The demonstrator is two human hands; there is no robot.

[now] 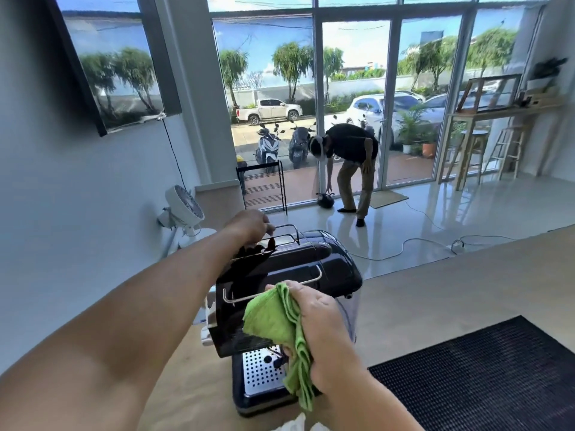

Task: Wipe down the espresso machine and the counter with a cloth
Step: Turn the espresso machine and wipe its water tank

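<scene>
Left hand [249, 223]: curled round the chrome rail [289, 227] atop the espresso machine [311, 262].
Right hand [323, 331]: the green cloth [273, 315] is held bunched against the machine's front.
Machine: stood on the counter [435, 290].
Risk: the machine could be tipped or slid if the rail is pulled while the cloth is pushed hard.

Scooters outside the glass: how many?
2. A pale scooter and a dark scooter stand side by side outside the glass, left of the bending person. Mirrors behind that person hint at another, mostly hidden.
</scene>
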